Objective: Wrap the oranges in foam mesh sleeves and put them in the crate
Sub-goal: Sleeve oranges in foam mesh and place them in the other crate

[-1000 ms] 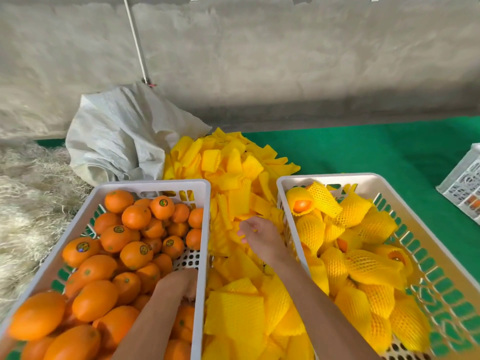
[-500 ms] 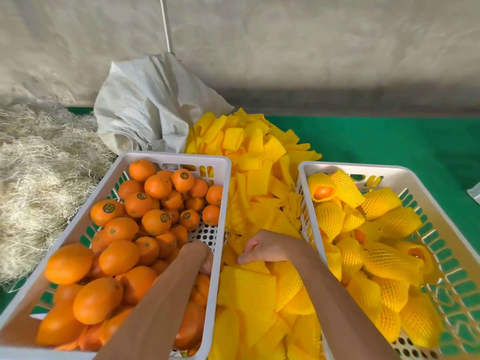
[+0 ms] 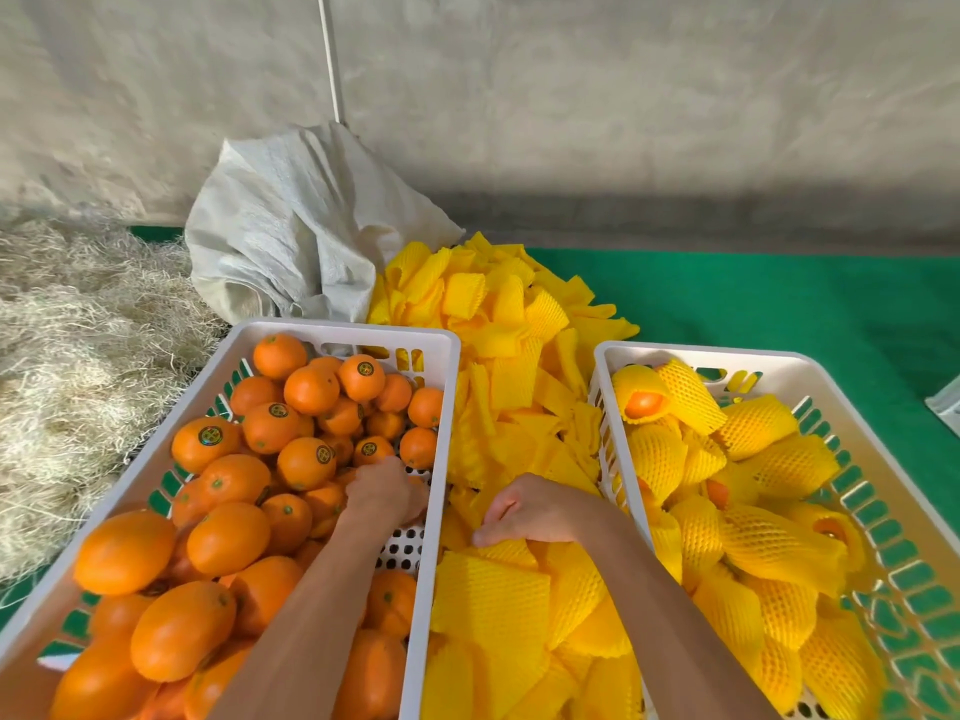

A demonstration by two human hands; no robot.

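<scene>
A white crate [image 3: 343, 330] on the left is full of bare oranges [image 3: 306, 462], several with dark stickers. My left hand [image 3: 384, 493] reaches into it near its right wall, back up, fingers curled down over an orange that is mostly hidden. Between the crates lies a heap of yellow foam mesh sleeves [image 3: 509, 356]. My right hand [image 3: 530, 511] rests on the heap and pinches a sleeve [image 3: 498, 550] at its near edge. The white crate [image 3: 701, 350] on the right holds several oranges wrapped in sleeves [image 3: 758, 423].
A crumpled white woven sack [image 3: 291, 231] lies behind the left crate, with a pile of straw [image 3: 78, 356] to its left. A green mat [image 3: 779, 293] covers the floor. Another white crate's corner [image 3: 945, 407] shows at the right edge. A concrete wall and thin pole [image 3: 330, 54] stand behind.
My left hand has pushed farther forward among the oranges. My right hand has drawn back toward me along the sleeve heap and closed on a sleeve. The view has swung left and down.
</scene>
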